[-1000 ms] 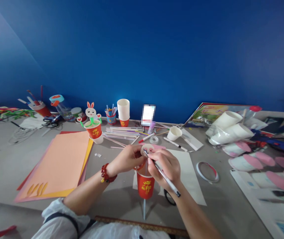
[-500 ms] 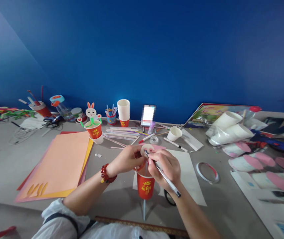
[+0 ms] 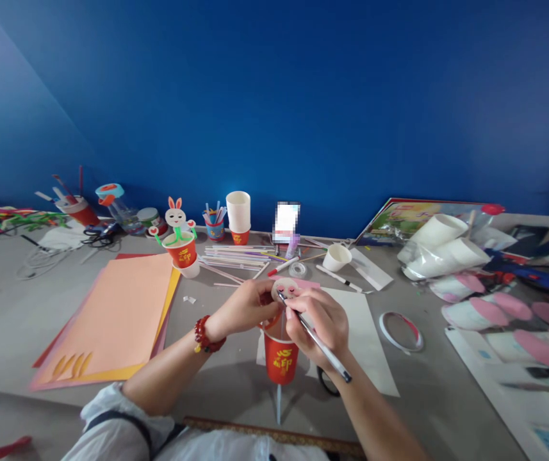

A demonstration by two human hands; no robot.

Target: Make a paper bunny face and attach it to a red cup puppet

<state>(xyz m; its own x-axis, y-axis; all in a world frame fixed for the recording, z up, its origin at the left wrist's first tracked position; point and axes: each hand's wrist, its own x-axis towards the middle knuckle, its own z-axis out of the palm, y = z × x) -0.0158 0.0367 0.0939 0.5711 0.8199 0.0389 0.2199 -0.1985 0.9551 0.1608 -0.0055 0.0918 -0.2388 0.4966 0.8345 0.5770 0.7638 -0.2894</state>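
A small round white paper face (image 3: 281, 283) with pinkish-red marks is pinched at its left edge by my left hand (image 3: 254, 303). My right hand (image 3: 321, 318) grips a pen (image 3: 321, 346), its tip against the paper face. Just below both hands is an upright red paper cup (image 3: 281, 358) with yellow characters. From the cup's bottom a pale straw (image 3: 278, 404) sticks out downward. Fingers hide part of the cup's rim and the lower part of the face.
A finished rabbit figure (image 3: 176, 218) rises from a red cup at the back left. Coloured paper sheets (image 3: 120, 307) lie on the left, a white sheet (image 3: 365, 339) on the right. Straws (image 3: 236, 258), a tape roll (image 3: 401, 331) and bagged paper cups (image 3: 442, 246) lie around.
The pen and right fingers have shifted slightly over the paper face, and more of its red marks now show. The left hand and the cup stay where they were.
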